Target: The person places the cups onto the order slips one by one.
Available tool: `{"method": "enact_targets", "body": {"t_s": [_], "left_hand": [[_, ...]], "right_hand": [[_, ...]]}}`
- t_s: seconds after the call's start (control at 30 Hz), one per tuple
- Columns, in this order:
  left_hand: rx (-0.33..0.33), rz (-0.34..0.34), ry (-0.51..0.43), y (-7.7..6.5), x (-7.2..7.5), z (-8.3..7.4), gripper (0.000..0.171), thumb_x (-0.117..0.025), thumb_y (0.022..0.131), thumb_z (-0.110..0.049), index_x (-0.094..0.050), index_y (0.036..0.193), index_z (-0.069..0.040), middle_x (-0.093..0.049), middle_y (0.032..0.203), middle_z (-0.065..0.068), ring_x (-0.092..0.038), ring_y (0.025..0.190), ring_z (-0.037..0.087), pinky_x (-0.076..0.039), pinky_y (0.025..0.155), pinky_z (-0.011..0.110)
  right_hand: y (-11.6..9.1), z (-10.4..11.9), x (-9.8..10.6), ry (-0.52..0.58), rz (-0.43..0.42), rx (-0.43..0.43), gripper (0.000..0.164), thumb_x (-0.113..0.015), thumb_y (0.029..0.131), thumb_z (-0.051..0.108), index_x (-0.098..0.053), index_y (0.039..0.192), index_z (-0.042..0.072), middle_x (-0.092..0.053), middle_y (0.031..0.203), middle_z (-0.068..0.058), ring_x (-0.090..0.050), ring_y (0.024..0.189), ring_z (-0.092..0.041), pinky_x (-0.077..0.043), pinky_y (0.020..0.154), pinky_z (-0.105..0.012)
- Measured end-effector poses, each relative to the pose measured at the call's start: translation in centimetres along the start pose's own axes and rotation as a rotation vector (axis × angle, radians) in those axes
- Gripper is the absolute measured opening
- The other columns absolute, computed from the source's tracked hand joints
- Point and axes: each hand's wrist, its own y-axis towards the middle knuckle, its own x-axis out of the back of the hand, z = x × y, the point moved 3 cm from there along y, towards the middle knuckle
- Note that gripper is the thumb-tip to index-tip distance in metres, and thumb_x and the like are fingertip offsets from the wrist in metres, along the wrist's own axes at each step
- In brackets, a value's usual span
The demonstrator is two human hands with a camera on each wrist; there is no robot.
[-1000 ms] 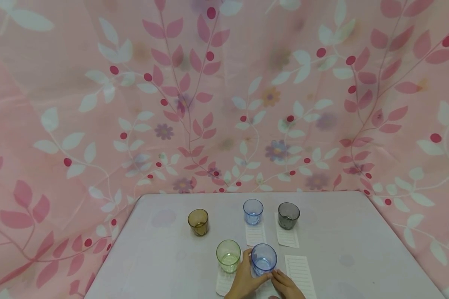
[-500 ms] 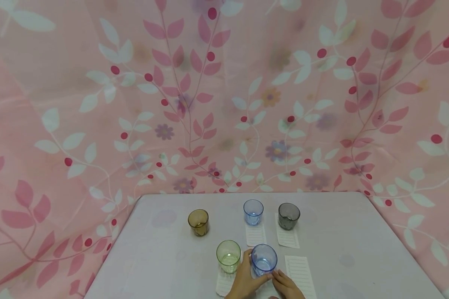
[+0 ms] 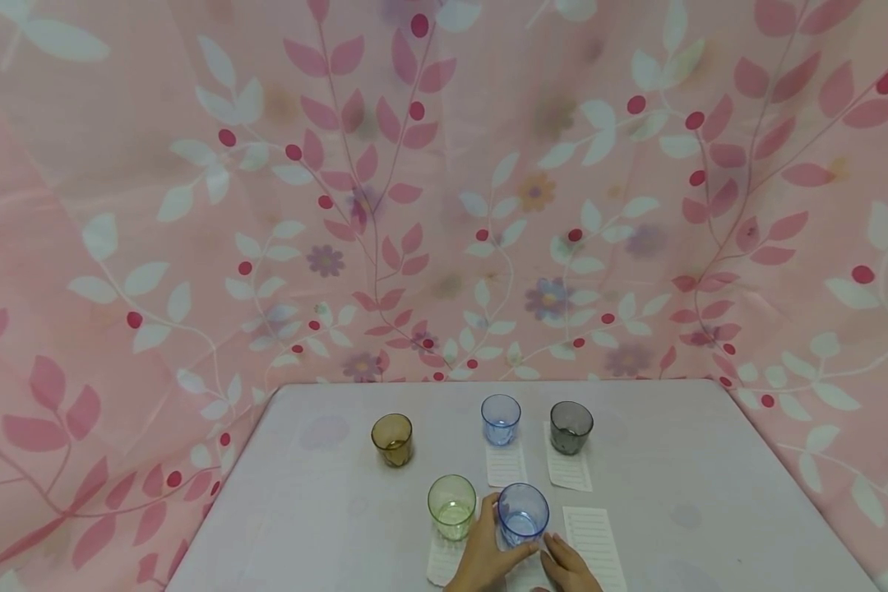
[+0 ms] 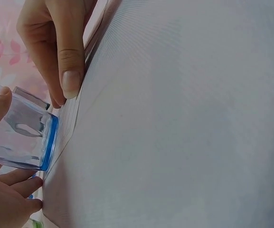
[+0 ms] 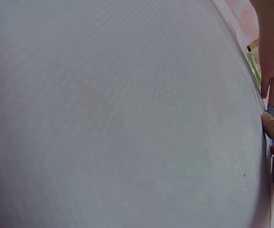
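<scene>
A clear blue glass (image 3: 522, 520) stands upright at the front, on a lined paper sheet (image 4: 70, 119) that shows in the left wrist view. My left hand (image 3: 483, 549) grips it, thumb on the near side and fingers around the left side. Just right of its base is my right hand (image 3: 568, 567), with fingertips down at the paper and no glass in it. In the left wrist view its thumb (image 4: 71, 84) rests at the sheet's edge. Close to my left hand stands a green glass (image 3: 452, 510) on another lined sheet (image 3: 444, 566).
Farther back are an amber glass (image 3: 393, 441), a pale blue glass (image 3: 501, 421) and a grey glass (image 3: 571, 427). Lined sheets (image 3: 505, 469) lie under the latter two. Another lined sheet (image 3: 594, 538) lies right of my hands. A pink floral curtain (image 3: 444, 247) hangs behind the white table (image 3: 296, 510).
The fingers of my right hand have parted slightly and shifted a little away from the blue glass. My left hand and the glasses stay in place.
</scene>
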Motion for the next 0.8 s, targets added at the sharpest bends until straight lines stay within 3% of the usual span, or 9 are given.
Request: {"method": "enact_targets", "body": {"t_s": [0.1,0.37,0.63,0.73,0.8], "left_hand": [[0.012,0.007,0.001,0.07,-0.04,0.08,0.077,-0.078,0.074,-0.039,-0.038,0.129,-0.004,-0.057,0.123,0.020,-0.056,0.114,0.033,-0.046,0.096,0.043],[0.012,0.009,-0.001,0.16,-0.08,0.14,0.077,-0.078,0.075,-0.040,-0.038,0.129,-0.004,-0.056,0.125,0.021,-0.055,0.115,0.035,-0.046,0.095,0.044],[-0.015,-0.006,0.008,0.04,0.07,-0.10,0.077,-0.079,0.074,-0.038,-0.038,0.129,-0.002,-0.056,0.124,0.022,-0.055,0.114,0.037,-0.047,0.094,0.046],[-0.012,0.000,0.009,0.03,0.06,-0.09,0.076,-0.079,0.075,-0.038,-0.039,0.129,-0.002,-0.056,0.124,0.022,-0.055,0.114,0.037,-0.046,0.095,0.047],[-0.009,0.006,0.007,0.04,0.05,-0.12,0.076,-0.078,0.075,-0.038,-0.039,0.129,-0.002,-0.055,0.125,0.023,-0.055,0.115,0.037,-0.046,0.095,0.047]], "right_hand": [[0.07,-0.04,0.14,0.013,0.051,-0.015,0.069,-0.050,0.090,0.055,-0.068,0.082,-0.011,-0.060,0.112,-0.018,-0.010,0.135,0.007,-0.012,0.106,-0.005],[-0.01,-0.18,0.39,0.043,0.154,-0.067,0.060,-0.068,0.082,0.047,-0.068,0.089,-0.013,-0.063,0.111,-0.017,-0.005,0.133,0.011,-0.009,0.105,-0.003],[-0.13,-0.32,0.25,0.017,0.177,-0.081,0.059,-0.067,0.081,0.049,-0.069,0.093,-0.009,-0.069,0.105,-0.013,-0.005,0.132,0.013,-0.010,0.104,-0.002],[-0.17,-0.37,0.19,0.011,0.173,-0.038,0.054,-0.061,0.086,0.050,-0.068,0.110,0.003,-0.068,0.107,-0.012,-0.005,0.134,0.011,-0.010,0.106,-0.004],[-0.21,-0.41,0.15,0.013,0.159,-0.003,0.054,-0.055,0.089,0.051,-0.054,0.126,0.012,-0.067,0.110,-0.013,-0.006,0.136,0.008,-0.010,0.107,-0.005]]}}
